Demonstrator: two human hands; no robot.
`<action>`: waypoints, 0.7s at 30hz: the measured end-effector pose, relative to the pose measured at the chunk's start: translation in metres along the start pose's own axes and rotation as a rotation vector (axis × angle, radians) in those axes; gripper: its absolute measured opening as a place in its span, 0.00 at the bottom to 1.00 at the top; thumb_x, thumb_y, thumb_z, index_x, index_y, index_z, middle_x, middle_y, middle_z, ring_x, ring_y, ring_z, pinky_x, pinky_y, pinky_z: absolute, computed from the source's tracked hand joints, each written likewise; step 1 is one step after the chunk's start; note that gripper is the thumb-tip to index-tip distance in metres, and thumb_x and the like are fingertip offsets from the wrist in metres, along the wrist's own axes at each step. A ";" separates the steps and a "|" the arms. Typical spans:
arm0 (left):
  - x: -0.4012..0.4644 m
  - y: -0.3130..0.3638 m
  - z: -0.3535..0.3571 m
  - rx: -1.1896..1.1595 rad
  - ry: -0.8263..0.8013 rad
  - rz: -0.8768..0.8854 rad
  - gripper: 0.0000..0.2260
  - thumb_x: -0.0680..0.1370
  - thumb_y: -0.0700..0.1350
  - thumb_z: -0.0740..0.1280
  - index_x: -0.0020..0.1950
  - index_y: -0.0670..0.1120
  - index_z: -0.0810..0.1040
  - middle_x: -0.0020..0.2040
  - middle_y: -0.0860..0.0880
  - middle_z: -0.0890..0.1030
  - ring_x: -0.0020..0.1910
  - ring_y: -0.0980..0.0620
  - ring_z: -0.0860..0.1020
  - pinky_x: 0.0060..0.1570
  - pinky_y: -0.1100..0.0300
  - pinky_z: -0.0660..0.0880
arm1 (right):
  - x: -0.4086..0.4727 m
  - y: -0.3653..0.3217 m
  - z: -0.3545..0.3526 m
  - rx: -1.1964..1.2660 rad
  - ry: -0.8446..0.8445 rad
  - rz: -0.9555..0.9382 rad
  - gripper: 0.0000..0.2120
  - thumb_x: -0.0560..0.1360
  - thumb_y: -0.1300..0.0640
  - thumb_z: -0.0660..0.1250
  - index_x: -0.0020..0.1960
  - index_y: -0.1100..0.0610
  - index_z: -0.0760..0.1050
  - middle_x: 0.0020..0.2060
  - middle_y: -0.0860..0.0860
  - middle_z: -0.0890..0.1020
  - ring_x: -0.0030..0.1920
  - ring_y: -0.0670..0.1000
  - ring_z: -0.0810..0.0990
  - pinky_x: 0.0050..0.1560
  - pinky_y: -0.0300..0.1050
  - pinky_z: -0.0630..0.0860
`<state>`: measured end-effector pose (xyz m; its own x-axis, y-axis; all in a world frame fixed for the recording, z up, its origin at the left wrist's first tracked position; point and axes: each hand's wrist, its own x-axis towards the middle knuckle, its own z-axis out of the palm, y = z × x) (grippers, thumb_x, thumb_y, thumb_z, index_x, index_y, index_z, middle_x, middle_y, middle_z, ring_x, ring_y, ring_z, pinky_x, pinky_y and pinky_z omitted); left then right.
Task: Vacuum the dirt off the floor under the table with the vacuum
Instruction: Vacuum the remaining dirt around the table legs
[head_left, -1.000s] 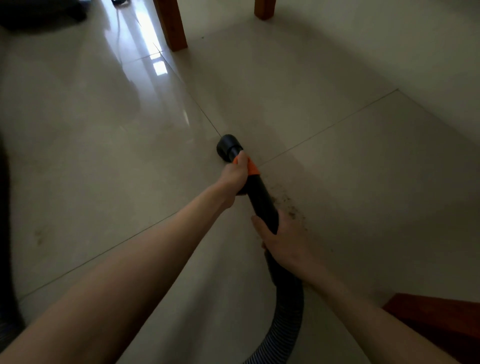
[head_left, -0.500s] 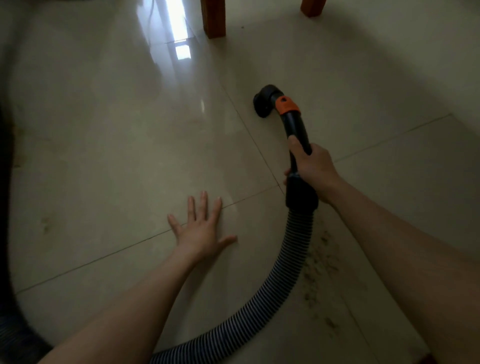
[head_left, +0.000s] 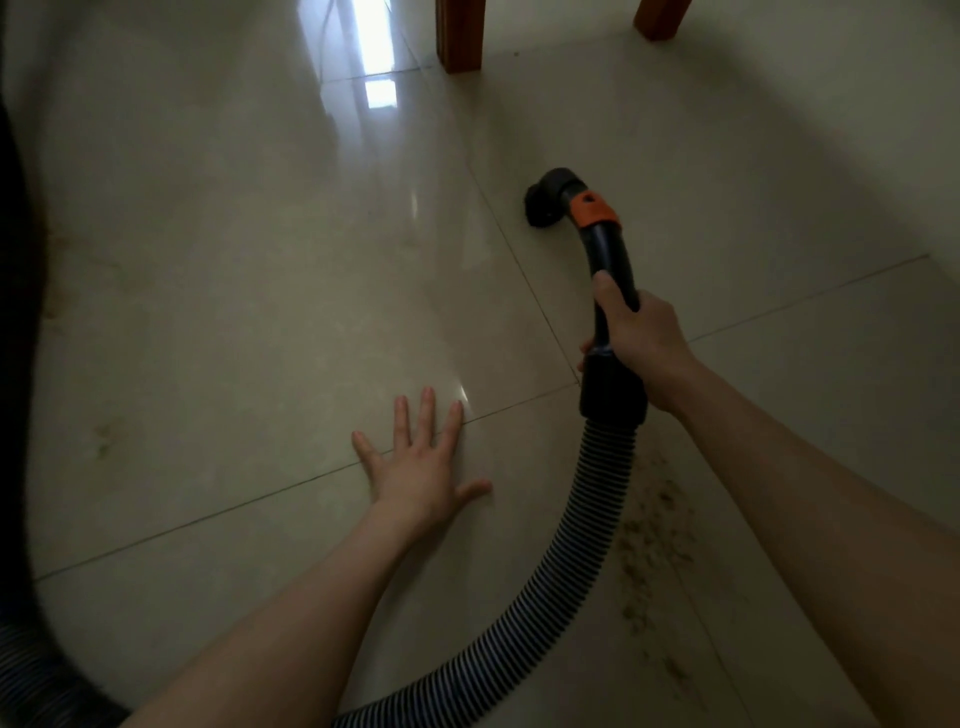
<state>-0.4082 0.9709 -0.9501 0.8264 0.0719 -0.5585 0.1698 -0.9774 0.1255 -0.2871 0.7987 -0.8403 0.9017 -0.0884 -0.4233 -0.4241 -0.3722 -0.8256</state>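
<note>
Right hand wraps rigid black plastic vacuum wand; ribbed hose flexible, trails six o'clock; left hand splayed flat on glossy tile floor.

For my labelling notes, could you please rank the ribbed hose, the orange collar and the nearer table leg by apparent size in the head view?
1. ribbed hose, clearly largest.
2. nearer table leg, cut off by the frame's top edge.
3. orange collar, smallest.
</note>
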 end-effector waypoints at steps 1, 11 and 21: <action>0.000 0.000 0.000 0.001 0.001 0.000 0.43 0.71 0.72 0.55 0.75 0.56 0.34 0.75 0.49 0.30 0.74 0.43 0.32 0.63 0.27 0.42 | -0.007 0.001 0.000 0.000 -0.045 0.008 0.16 0.79 0.44 0.60 0.42 0.57 0.68 0.34 0.58 0.78 0.26 0.52 0.78 0.27 0.42 0.78; -0.003 -0.001 -0.002 -0.006 0.012 0.004 0.43 0.71 0.72 0.54 0.75 0.57 0.35 0.75 0.50 0.31 0.74 0.45 0.33 0.64 0.28 0.43 | -0.057 0.027 -0.005 -0.262 -0.177 -0.075 0.14 0.78 0.42 0.60 0.46 0.53 0.69 0.32 0.54 0.80 0.29 0.52 0.81 0.34 0.46 0.79; -0.007 0.001 -0.001 0.013 0.025 0.042 0.34 0.77 0.66 0.53 0.77 0.57 0.40 0.77 0.49 0.35 0.75 0.42 0.37 0.66 0.30 0.48 | -0.089 0.063 -0.073 -0.185 0.106 0.033 0.11 0.80 0.46 0.58 0.53 0.55 0.70 0.40 0.55 0.80 0.38 0.54 0.81 0.40 0.47 0.79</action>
<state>-0.4137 0.9695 -0.9452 0.8458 0.0352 -0.5324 0.1279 -0.9821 0.1381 -0.3874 0.7153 -0.8273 0.8957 -0.1960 -0.3990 -0.4391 -0.5302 -0.7253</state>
